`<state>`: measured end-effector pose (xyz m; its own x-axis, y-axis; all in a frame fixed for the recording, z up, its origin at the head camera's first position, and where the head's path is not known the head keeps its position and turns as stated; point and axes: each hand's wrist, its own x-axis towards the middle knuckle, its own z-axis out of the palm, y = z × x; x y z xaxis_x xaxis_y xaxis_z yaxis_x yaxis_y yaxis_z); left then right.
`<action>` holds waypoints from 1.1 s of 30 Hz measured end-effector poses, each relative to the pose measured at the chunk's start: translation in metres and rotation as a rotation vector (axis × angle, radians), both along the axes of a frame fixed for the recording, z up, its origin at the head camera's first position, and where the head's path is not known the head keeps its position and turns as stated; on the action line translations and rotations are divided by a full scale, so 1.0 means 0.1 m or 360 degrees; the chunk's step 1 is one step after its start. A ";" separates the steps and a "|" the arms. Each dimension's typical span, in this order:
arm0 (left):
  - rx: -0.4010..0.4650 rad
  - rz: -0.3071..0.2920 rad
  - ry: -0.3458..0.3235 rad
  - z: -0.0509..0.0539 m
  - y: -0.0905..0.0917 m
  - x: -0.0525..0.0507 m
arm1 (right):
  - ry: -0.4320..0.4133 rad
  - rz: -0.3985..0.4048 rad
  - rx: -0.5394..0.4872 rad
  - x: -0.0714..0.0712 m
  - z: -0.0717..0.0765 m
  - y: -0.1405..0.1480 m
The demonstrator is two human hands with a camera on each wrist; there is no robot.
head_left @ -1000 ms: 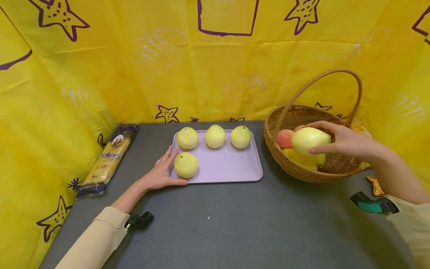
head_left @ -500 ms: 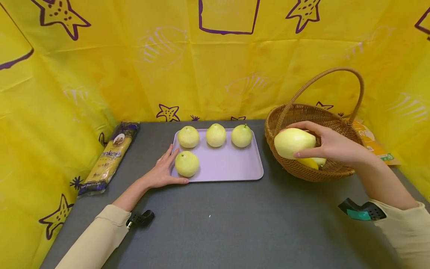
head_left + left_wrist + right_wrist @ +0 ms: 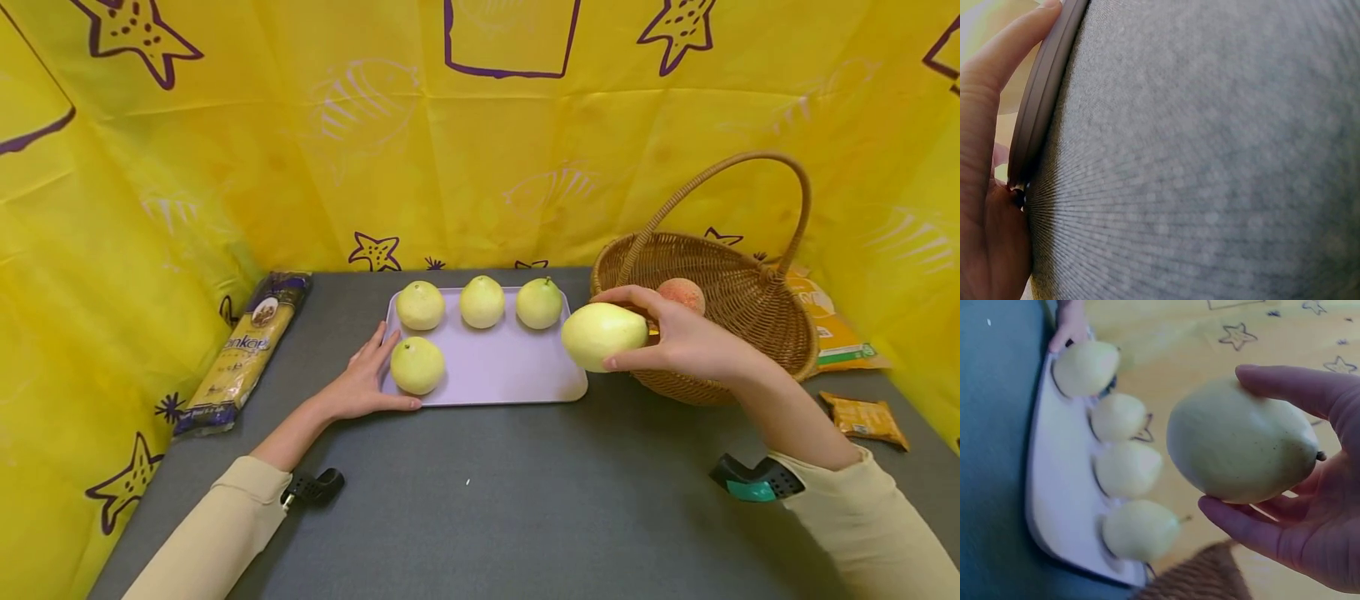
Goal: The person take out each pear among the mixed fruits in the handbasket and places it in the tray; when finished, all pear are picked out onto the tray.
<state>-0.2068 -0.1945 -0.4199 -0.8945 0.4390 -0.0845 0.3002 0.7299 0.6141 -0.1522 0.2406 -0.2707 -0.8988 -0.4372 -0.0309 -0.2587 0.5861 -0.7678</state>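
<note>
My right hand (image 3: 686, 342) holds a pale yellow-green pear (image 3: 602, 335) between thumb and fingers. In the head view it hangs above the right end of a lilac tray (image 3: 510, 367); a short stem shows in the right wrist view. On the tray sit three similar pears (image 3: 482, 302) along the far side and another pear (image 3: 417, 365) at the near left corner. My left hand (image 3: 363, 382) spans that corner with fingers spread. Its thumb (image 3: 1013, 47) lies against the tray's near rim in the left wrist view.
A wicker basket (image 3: 738, 292) with a tall handle stands right of the tray, a reddish round fruit (image 3: 682, 293) inside. Behind it lies an orange packet (image 3: 832, 329), and nearer a small orange packet (image 3: 866, 419). A yellow pasta bag (image 3: 243, 350) lies at left.
My right hand has carried the pear leftward out of the basket to the tray's right end. The left hand has stayed at the tray's corner.
</note>
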 end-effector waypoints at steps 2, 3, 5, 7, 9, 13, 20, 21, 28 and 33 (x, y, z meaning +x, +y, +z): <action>0.0005 -0.0002 0.0005 0.00 -0.01 0.00 | -0.0020 0.0028 -0.0074 -0.02 -0.06 -0.08; 0.0007 -0.0003 0.0006 0.00 -0.01 0.00 | -0.0025 0.0036 -0.0092 -0.03 -0.10 -0.11; 0.0013 -0.0004 0.0011 0.00 -0.01 0.00 | -0.0029 0.0050 -0.0120 -0.05 -0.17 -0.18; 0.0009 -0.0005 0.0011 -0.01 -0.01 0.00 | -0.0049 0.0057 -0.0145 -0.07 -0.24 -0.25; 0.0003 -0.0005 0.0010 -0.01 -0.01 0.00 | -0.0031 0.0063 -0.0130 -0.09 -0.31 -0.31; -0.0004 0.0001 0.0009 -0.01 0.00 0.00 | 0.0016 0.0060 -0.0080 -0.13 -0.45 -0.42; 0.0000 0.0004 0.0011 -0.01 -0.01 0.00 | -0.0013 0.0041 -0.0119 -0.22 -0.65 -0.59; 0.0000 0.0006 0.0014 -0.01 -0.01 0.00 | -0.0005 0.0036 -0.0123 -0.23 -0.67 -0.61; 0.0003 0.0012 0.0018 -0.02 0.00 -0.01 | 0.0122 0.0037 -0.0035 -0.31 -0.82 -0.78; 0.0006 0.0008 0.0018 -0.03 0.00 -0.01 | 0.0151 0.0018 0.0023 -0.36 -0.92 -0.88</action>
<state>-0.2075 -0.1949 -0.4227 -0.8977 0.4346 -0.0729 0.3032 0.7292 0.6135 -0.1882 0.1522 -0.3624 -0.8929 -0.4477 0.0474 -0.3365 0.5937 -0.7309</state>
